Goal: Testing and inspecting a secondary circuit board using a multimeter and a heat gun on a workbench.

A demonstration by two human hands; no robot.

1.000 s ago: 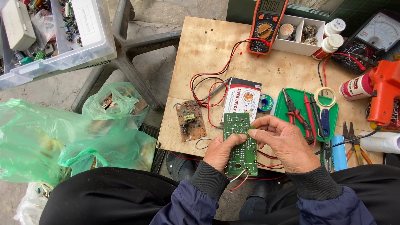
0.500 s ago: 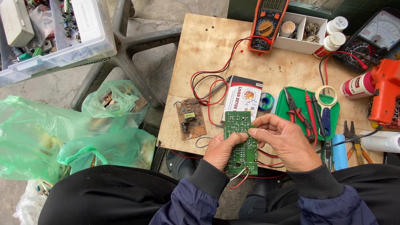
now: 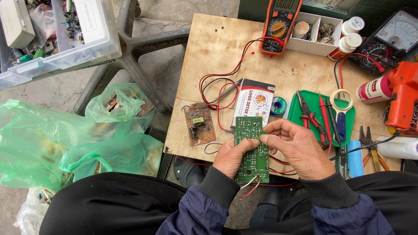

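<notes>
A green circuit board (image 3: 251,149) is held upright over the near edge of a small wooden table (image 3: 217,48). My left hand (image 3: 232,156) grips its left side from below. My right hand (image 3: 296,148) pinches the board's right edge near the top with thumb and fingertips. Short red and white wires hang from the board's bottom end. A brown circuit board (image 3: 199,123) lies flat on the table just left of my hands.
A white box (image 3: 255,102), solder reel (image 3: 278,105), green tray (image 3: 348,114) with pliers and probes, orange multimeter (image 3: 279,24), analog meter (image 3: 392,35), orange heat tool (image 3: 402,93) and small bottles crowd the table. Green plastic bags (image 3: 65,139) and a parts bin (image 3: 56,35) sit left.
</notes>
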